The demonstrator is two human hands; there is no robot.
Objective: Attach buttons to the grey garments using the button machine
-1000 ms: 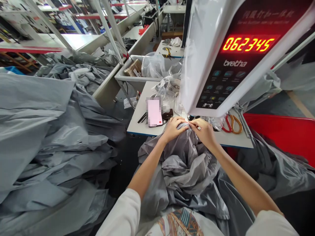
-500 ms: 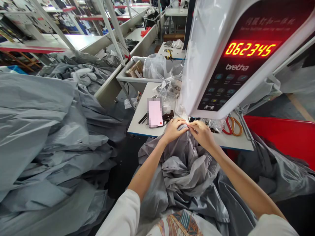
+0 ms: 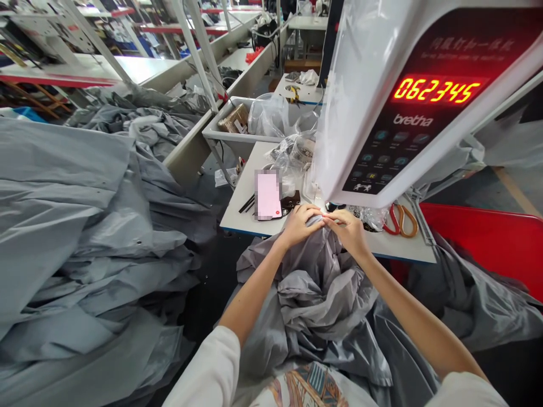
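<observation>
Grey fabric (image 3: 316,288) lies bunched over my lap and rises to the front edge of the white table (image 3: 241,217). My left hand (image 3: 300,225) is closed on an upper fold of it, fingers pointing right. Close beside it, my right hand (image 3: 347,229) pinches the same cloth, so the fingertips of both hands nearly meet. Both are just below the head of a white machine (image 3: 360,141) with a red digital display (image 3: 436,90). The machine's lower working parts are mostly hidden behind my hands and the housing.
A phone (image 3: 268,195) lies left of my hands, and scissors (image 3: 401,220) with red and orange handles lie to the right. Large grey fabric piles (image 3: 85,237) fill the left side. A red surface (image 3: 487,243) stands at right. A white bin (image 3: 212,133) holds plastic bags.
The view has shifted slightly, so the machine appears a little further right and lower. Both hands keep their hold on the fabric; the right wrist has moved very slightly.
</observation>
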